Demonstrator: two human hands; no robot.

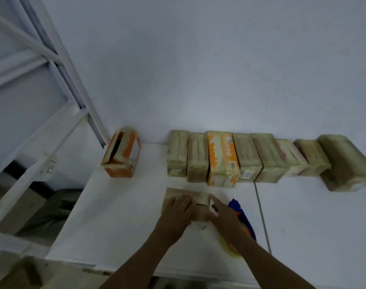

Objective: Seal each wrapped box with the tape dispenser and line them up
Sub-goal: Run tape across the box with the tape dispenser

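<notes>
I see a brown paper-wrapped box (198, 196) lying flat on the white surface (115, 215). My left grip (178, 207) rests on it, released, fingers straight. My right grip (221, 213), also released, touches its right end. A blue-and-orange tape dispenser (234, 205) lies just beside it, under my right forearm.

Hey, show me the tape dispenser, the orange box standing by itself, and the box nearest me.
tape dispenser (234, 206): head view, blue handle.
lone orange box (131, 143): head view, orange side face.
nearest box (176, 193): head view, bare far-left top.
</notes>
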